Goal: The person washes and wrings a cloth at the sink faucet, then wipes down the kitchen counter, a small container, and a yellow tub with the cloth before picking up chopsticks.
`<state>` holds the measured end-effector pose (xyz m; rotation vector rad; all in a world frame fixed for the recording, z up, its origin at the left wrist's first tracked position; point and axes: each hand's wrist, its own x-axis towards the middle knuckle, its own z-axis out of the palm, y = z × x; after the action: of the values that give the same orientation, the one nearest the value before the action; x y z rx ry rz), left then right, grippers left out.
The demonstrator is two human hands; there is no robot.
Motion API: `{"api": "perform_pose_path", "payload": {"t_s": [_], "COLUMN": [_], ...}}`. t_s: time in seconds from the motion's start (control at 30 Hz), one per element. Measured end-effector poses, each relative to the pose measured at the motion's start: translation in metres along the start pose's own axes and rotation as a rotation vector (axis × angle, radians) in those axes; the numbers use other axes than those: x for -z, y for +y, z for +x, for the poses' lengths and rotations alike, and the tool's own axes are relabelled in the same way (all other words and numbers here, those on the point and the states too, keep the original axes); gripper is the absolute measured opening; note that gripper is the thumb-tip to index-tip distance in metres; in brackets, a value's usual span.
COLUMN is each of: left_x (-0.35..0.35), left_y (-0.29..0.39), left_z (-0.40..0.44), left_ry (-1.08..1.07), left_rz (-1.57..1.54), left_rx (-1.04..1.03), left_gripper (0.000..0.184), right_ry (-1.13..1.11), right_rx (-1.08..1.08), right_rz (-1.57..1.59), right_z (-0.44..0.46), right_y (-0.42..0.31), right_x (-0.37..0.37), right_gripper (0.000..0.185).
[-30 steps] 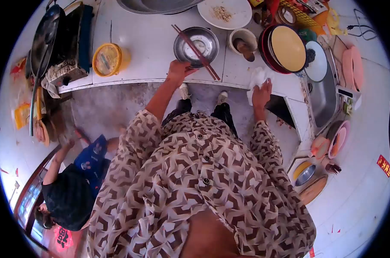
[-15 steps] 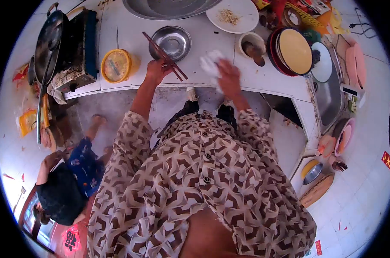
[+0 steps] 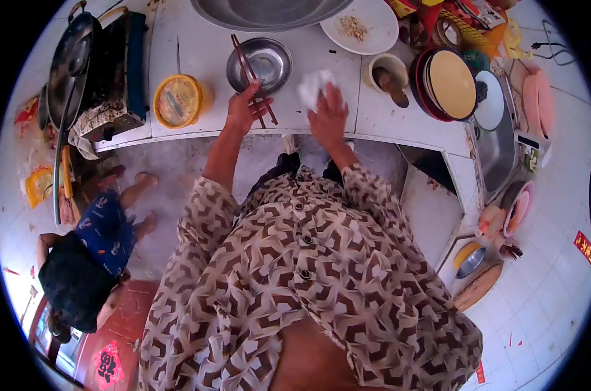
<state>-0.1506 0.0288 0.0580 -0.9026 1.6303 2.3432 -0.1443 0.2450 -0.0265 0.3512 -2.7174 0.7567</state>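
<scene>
Nearest is the wearer's patterned shirt (image 3: 263,274), its 2 sleeves reaching forward to the bench (image 3: 201,58). Behind and to the left of the left grip, another person (image 3: 77,280) in a dark top and blue shorts is beside a red surface.

The left grip (image 3: 243,112) is closed around 2 brown chopsticks (image 3: 244,60), near the front edge of the bench. Their lower ends show below the fingers, and their upper lengths slant away over the left side of a metal bowl (image 3: 272,62), which sits just beyond this grip.

The right grip (image 3: 330,120) is released, palm down with fingers spread, at the near side of a crumpled white cloth (image 3: 313,85). The cloth lies between it and the bowl's right side; how firmly the fingers press is unclear.

Left of the left grip stands a yellow-rimmed tub (image 3: 177,101). Right of the right grip is a pale cup (image 3: 369,77) with a brown utensil (image 3: 393,90) leaning out, then stacked dishes (image 3: 452,85) and a sink (image 3: 497,163).

Farther beyond the grips are a white plate (image 3: 377,39) bearing crumbs and a large metal basin (image 3: 272,16). A wok (image 3: 70,72) and a stove (image 3: 122,85) are well left of the left grip.
</scene>
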Motion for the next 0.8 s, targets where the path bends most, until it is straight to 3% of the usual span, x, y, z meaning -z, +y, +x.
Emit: {"api": "perform_pose_path", "payload": {"t_s": [0.03,0.23,0.37,0.47,0.6,0.8], "left_x": [-0.002,-0.018,-0.015,-0.008,-0.006,-0.008], "left_y": [-0.004,-0.018,-0.018,-0.015,-0.012,-0.012], "left_z": [0.001,0.007,0.013,0.013,0.008,0.002], "left_ry": [-0.009,0.020,0.037,0.044,0.138,0.152], "left_rz": [-0.002,-0.031,-0.037,-0.051,-0.012,0.134], "left_rx": [0.000,0.033,-0.004,-0.015,-0.041,-0.111], "left_gripper": [0.035,0.024,0.024,0.022,0.015,0.015], "right_ry": [-0.077,0.010,0.060,-0.037,-0.090,0.066], "right_rx": [0.047,0.120,-0.057,-0.168,0.120,0.143], "right_rz": [-0.061,-0.134,-0.124,-0.160,-0.061,-0.054], "right_z": [0.021,0.091,0.058,0.014,0.012,0.103], "right_y": [-0.007,0.029,0.066,0.037,0.003,0.032], "right_x": [0.003,-0.007,0.013,0.018,0.009,-0.006], "right_gripper": [0.059,0.048,0.050,0.053,0.058,0.052]}}
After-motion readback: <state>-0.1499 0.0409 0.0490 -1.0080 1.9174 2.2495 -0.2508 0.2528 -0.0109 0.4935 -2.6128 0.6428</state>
